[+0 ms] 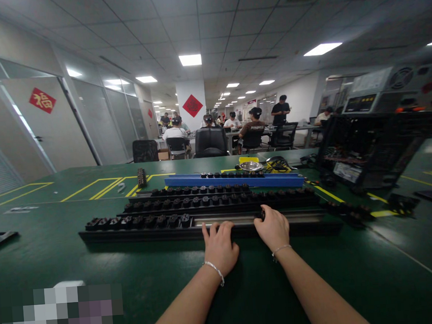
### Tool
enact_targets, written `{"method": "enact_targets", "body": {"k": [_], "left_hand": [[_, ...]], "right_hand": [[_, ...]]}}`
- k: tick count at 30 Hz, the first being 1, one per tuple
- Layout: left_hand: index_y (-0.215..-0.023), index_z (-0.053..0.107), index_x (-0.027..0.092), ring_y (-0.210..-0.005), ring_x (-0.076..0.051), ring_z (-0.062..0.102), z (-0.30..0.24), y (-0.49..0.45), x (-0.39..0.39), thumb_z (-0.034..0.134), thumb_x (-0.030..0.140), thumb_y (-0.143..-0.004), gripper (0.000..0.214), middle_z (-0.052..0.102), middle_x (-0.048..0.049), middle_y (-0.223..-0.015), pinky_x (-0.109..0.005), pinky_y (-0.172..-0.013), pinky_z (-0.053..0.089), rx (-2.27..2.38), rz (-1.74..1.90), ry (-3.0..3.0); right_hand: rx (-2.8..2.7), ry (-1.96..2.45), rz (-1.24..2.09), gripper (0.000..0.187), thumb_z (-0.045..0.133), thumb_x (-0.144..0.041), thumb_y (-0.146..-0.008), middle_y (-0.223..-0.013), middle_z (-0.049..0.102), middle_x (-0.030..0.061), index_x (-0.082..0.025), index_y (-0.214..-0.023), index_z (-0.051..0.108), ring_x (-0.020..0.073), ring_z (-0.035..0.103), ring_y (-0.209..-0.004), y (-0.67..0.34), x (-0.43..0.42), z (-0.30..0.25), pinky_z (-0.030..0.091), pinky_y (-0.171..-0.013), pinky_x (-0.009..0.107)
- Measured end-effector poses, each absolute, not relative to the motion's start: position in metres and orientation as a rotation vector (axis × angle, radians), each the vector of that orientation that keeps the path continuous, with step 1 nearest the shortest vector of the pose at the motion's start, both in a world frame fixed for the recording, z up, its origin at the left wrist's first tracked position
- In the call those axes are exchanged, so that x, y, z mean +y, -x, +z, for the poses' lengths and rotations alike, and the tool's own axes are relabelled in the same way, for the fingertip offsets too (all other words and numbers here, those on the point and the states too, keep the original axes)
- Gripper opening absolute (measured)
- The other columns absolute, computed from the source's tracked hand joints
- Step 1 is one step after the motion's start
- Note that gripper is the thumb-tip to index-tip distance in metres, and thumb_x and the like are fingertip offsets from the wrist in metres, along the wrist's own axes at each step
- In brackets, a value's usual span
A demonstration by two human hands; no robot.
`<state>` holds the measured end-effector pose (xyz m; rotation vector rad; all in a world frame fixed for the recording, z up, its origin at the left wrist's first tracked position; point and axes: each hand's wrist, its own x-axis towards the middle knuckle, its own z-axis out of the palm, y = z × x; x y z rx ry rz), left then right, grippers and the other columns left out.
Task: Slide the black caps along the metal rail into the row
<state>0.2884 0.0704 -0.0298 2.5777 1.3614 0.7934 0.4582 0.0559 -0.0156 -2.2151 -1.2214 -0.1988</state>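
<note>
A long black channel rail [139,235] lies across the green table in front of me. Small black round parts [161,221] stand in a row along its left half, while its right half shows a bare shiny groove. My left hand [220,245] rests on the rail's near edge just right of that row, fingers spread and holding nothing. Further right, my right hand [274,229] is closed over the groove, thumb and fingers around a small black part [263,214] that is mostly hidden by them.
Behind lie further black rails of parts [204,201] and a blue rail [235,180]. A metal dish [251,166] stands at the back. Loose black parts [352,212] lie to the right, near an open computer case [370,146]. A short stack [141,178] stands back left.
</note>
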Motion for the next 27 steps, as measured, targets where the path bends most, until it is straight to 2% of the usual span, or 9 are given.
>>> {"method": "enact_targets", "body": {"k": [19, 27], "left_hand": [[-0.117, 0.049, 0.028, -0.117, -0.024, 0.041, -0.0286, -0.2885, 0.0698, 0.051, 0.017, -0.071, 0.047, 0.058, 0.0007, -0.121, -0.057, -0.112, 0.002, 1.385, 0.769, -2.58], [-0.116, 0.049, 0.028, -0.117, -0.024, 0.041, -0.03, -0.2882, 0.07, 0.051, 0.017, -0.071, 0.047, 0.058, 0.0006, -0.12, -0.057, -0.112, 0.001, 1.365, 0.799, -2.57]], "right_hand": [[-1.218, 2.232, -0.16, 0.047, 0.045, -0.019, -0.072, -0.108, 0.064, 0.0098, -0.015, -0.118, 0.054, 0.023, 0.053, -0.107, -0.4627, 0.0557, -0.0147, 0.031, -0.093, 0.034], [-1.216, 2.239, -0.197, 0.047, 0.045, -0.021, -0.073, -0.111, 0.063, 0.0095, -0.014, -0.118, 0.054, 0.0235, 0.05, -0.111, -0.4635, 0.0558, -0.0162, 0.029, -0.097, 0.035]]}}
